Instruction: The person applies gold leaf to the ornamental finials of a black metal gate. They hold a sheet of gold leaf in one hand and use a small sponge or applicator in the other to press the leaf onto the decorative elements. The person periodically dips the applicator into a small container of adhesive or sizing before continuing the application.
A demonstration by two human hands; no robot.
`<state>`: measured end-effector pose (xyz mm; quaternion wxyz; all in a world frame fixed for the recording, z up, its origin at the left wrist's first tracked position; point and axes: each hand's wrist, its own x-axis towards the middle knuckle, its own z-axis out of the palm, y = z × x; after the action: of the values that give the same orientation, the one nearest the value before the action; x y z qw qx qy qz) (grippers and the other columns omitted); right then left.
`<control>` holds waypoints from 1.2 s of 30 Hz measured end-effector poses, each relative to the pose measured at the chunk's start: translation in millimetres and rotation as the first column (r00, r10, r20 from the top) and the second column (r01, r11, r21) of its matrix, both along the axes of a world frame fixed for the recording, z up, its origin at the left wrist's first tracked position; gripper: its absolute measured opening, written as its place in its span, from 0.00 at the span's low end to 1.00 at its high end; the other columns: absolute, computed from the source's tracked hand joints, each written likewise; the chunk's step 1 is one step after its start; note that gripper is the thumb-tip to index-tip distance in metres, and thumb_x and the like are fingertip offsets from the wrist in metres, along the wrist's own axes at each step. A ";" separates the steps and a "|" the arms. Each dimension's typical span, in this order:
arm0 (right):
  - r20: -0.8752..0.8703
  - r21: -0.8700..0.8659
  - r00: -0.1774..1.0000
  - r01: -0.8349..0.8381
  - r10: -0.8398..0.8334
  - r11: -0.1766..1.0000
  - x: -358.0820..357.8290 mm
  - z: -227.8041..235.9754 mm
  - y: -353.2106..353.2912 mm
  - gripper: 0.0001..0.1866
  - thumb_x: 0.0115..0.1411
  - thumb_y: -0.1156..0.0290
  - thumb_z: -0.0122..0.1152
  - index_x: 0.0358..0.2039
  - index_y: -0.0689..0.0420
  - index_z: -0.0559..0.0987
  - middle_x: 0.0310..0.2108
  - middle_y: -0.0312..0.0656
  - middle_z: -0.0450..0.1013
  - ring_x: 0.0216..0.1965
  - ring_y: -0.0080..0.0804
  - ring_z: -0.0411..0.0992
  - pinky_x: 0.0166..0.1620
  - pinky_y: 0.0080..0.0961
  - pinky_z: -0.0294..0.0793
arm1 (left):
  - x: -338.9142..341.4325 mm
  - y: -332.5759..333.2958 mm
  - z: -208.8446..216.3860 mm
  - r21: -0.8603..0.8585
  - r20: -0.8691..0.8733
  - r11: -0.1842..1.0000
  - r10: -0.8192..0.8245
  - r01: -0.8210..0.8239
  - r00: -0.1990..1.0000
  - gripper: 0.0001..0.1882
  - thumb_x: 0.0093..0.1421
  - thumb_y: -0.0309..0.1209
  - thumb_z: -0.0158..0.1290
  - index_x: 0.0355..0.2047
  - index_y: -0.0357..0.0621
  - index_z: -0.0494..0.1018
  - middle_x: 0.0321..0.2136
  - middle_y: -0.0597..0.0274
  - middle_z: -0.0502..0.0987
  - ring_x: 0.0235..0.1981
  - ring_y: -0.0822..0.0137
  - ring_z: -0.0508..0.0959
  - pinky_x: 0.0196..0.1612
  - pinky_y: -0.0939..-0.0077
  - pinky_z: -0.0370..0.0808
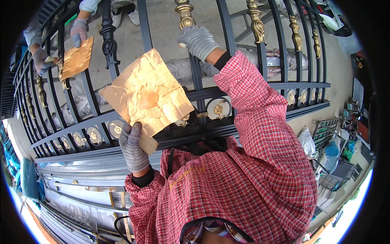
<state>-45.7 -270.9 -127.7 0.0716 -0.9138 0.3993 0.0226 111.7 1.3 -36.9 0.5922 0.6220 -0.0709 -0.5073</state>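
In my gloved left hand (135, 148) is the lower edge of a crinkled gold foil sheet (151, 95), pinched along with a paler piece behind it. My gloved right hand (198, 42) is closed at a baluster of the black metal railing (150, 136), just below its gold ornament (185, 14). A small pale tip shows by its fingers; what it belongs to I cannot make out. Gold flower medallions (218, 109) sit in rings along the railing's lower band, some partly behind the sheet.
At the upper left, a co-worker's gloved hands (79, 30) work with another gold foil sheet (77, 58) over the same railing. Plastic-wrapped lengths (178, 70) lie beneath the bars. Metal profiles (81, 203) are stacked at the lower left; a blue bucket (332, 149) stands among clutter at right.
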 end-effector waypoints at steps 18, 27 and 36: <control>0.243 0.214 0.782 0.535 -0.574 0.818 -32.9 -12.5 -26.4 0.11 0.45 0.64 0.56 0.27 0.56 0.75 0.29 0.48 0.71 0.33 0.43 0.70 0.33 0.34 0.69 | -10.5 -15.9 13.8 0.034 0.062 0.997 -0.065 0.063 0.996 0.17 0.49 0.36 0.52 0.37 0.38 0.68 0.30 0.63 0.71 0.29 0.73 0.71 0.32 0.82 0.68; 0.341 0.256 0.762 0.489 -0.551 0.834 -19.3 4.9 -61.4 0.16 0.42 0.63 0.59 0.33 0.55 0.74 0.34 0.47 0.70 0.36 0.42 0.69 0.35 0.36 0.69 | -15.2 -14.8 25.6 0.026 0.058 0.999 -0.047 0.046 0.997 0.16 0.48 0.35 0.51 0.35 0.37 0.67 0.30 0.62 0.71 0.31 0.71 0.71 0.36 0.81 0.67; 0.425 -0.008 0.822 0.422 -0.379 0.907 -9.3 9.9 -99.8 0.12 0.47 0.63 0.53 0.31 0.53 0.74 0.28 0.46 0.71 0.31 0.45 0.69 0.33 0.35 0.68 | -15.6 -10.9 16.4 0.011 0.092 1.000 -0.026 0.025 0.995 0.26 0.48 0.39 0.51 0.44 0.35 0.62 0.37 0.59 0.70 0.37 0.69 0.71 0.40 0.80 0.66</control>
<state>-55.0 -370.8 -117.8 0.1111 -0.7956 0.5584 -0.2072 96.1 -9.5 -20.5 0.5788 0.6465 -0.1037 -0.4861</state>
